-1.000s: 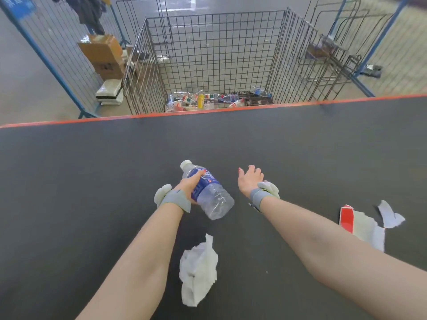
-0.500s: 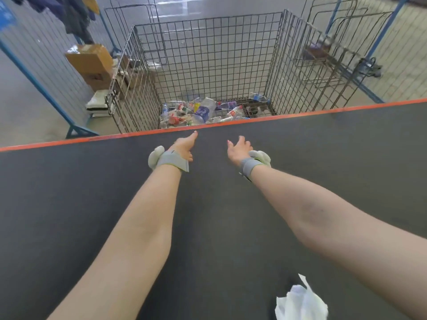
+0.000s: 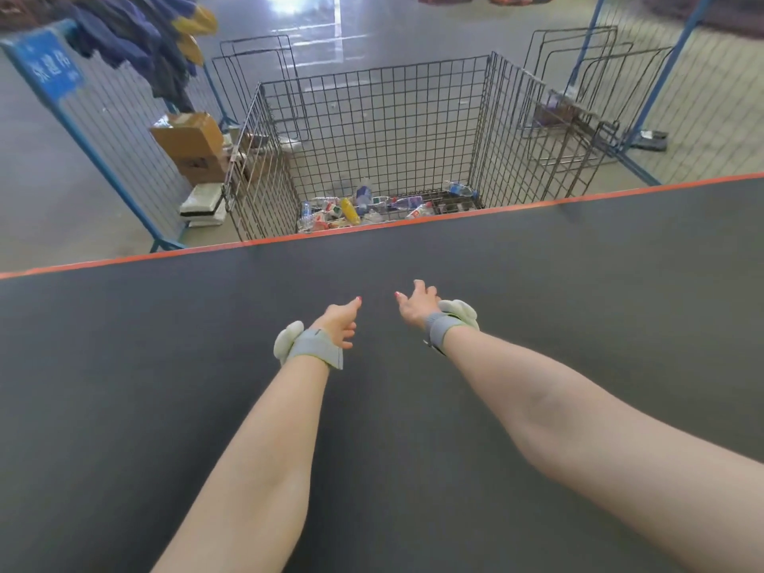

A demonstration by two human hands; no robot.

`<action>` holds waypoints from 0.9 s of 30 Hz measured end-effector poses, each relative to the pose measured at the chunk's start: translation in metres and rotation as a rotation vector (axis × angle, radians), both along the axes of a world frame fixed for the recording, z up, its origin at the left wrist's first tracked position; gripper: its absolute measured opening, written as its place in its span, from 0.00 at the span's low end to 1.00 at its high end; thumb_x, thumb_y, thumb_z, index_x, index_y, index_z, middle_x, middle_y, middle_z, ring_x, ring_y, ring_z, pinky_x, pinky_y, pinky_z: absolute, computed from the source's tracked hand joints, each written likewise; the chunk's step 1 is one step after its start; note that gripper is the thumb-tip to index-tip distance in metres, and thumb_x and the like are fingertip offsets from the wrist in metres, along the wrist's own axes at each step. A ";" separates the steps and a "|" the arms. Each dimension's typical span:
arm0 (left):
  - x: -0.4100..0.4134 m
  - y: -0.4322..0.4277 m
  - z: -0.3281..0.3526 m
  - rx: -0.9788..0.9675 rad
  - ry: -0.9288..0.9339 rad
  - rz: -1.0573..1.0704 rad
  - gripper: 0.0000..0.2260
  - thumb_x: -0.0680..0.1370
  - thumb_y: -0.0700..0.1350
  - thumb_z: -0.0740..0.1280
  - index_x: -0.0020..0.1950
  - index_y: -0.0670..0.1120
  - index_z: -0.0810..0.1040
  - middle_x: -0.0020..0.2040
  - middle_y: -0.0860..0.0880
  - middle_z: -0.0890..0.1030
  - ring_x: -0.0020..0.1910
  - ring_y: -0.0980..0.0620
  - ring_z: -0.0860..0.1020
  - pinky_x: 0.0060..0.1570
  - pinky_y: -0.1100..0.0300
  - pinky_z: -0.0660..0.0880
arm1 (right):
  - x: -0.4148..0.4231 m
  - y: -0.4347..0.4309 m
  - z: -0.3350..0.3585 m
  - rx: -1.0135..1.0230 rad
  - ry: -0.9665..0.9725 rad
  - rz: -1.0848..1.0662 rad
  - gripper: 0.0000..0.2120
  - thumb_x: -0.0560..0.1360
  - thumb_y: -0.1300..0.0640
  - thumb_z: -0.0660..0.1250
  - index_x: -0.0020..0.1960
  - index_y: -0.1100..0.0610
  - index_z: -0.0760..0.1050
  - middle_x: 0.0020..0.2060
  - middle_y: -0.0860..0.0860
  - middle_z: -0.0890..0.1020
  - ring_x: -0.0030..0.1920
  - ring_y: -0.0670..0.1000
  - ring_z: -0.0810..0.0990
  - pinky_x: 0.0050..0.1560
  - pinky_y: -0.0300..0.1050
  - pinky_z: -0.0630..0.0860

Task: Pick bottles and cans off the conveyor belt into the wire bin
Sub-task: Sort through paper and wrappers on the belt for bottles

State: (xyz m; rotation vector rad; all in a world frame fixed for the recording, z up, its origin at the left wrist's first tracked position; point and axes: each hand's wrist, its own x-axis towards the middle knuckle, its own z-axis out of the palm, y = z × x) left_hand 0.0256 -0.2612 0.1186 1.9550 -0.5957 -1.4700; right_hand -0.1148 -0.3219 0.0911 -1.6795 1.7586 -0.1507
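Both my arms stretch forward over the dark conveyor belt (image 3: pixel 537 283). My left hand (image 3: pixel 340 321) holds nothing, its fingers loose and the thumb pointing ahead. My right hand (image 3: pixel 415 304) is also bare of any object, palm turned inward with relaxed fingers. Beyond the belt's orange edge stands the wire bin (image 3: pixel 384 130). On its floor lie several bottles and cans, among them a clear bottle with a blue label (image 3: pixel 363 196) and a yellow bottle (image 3: pixel 348 208). No bottle or can shows on the belt.
A blue-framed mesh fence (image 3: pixel 103 150) with a blue sign stands to the left, with a cardboard box (image 3: pixel 190 142) and a white block behind it. Empty wire frames (image 3: pixel 578 97) lean at the right. Clothes hang at the top left.
One second ago my left hand gripped a clear blue-label bottle; now it holds nothing and the bottle lies in the bin. Both hands have drawn back from the orange edge. The paper scraps have left view.
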 end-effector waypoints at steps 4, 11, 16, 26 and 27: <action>-0.015 0.050 -0.011 0.042 -0.072 -0.049 0.30 0.81 0.55 0.60 0.75 0.39 0.56 0.70 0.39 0.69 0.71 0.43 0.68 0.68 0.43 0.66 | -0.023 0.050 -0.008 0.052 0.028 0.056 0.29 0.81 0.43 0.53 0.77 0.54 0.53 0.74 0.58 0.59 0.73 0.62 0.60 0.73 0.57 0.58; -0.023 0.122 -0.039 0.134 -0.183 -0.066 0.26 0.81 0.53 0.61 0.73 0.40 0.62 0.69 0.42 0.71 0.69 0.44 0.70 0.64 0.45 0.68 | -0.052 0.143 -0.028 0.230 0.023 0.180 0.32 0.80 0.43 0.57 0.79 0.53 0.49 0.75 0.57 0.55 0.75 0.61 0.57 0.73 0.55 0.57; -0.037 0.151 -0.046 0.154 -0.185 -0.076 0.28 0.80 0.53 0.61 0.75 0.40 0.60 0.70 0.42 0.69 0.70 0.44 0.69 0.64 0.45 0.68 | -0.067 0.206 -0.043 0.396 0.139 0.335 0.42 0.74 0.38 0.64 0.79 0.51 0.47 0.76 0.57 0.56 0.76 0.60 0.57 0.73 0.54 0.58; -0.059 0.157 -0.062 0.180 -0.149 -0.112 0.26 0.81 0.53 0.60 0.74 0.41 0.62 0.68 0.43 0.71 0.68 0.46 0.70 0.63 0.47 0.69 | -0.116 0.233 -0.086 0.324 0.305 0.236 0.38 0.72 0.52 0.71 0.74 0.50 0.53 0.67 0.58 0.65 0.69 0.61 0.67 0.68 0.52 0.66; -0.061 0.154 -0.063 0.180 -0.145 -0.118 0.26 0.81 0.53 0.60 0.74 0.41 0.62 0.68 0.42 0.71 0.69 0.46 0.70 0.63 0.47 0.69 | -0.120 0.225 -0.083 0.321 0.291 0.202 0.37 0.71 0.53 0.71 0.73 0.50 0.53 0.66 0.58 0.65 0.68 0.61 0.68 0.67 0.52 0.67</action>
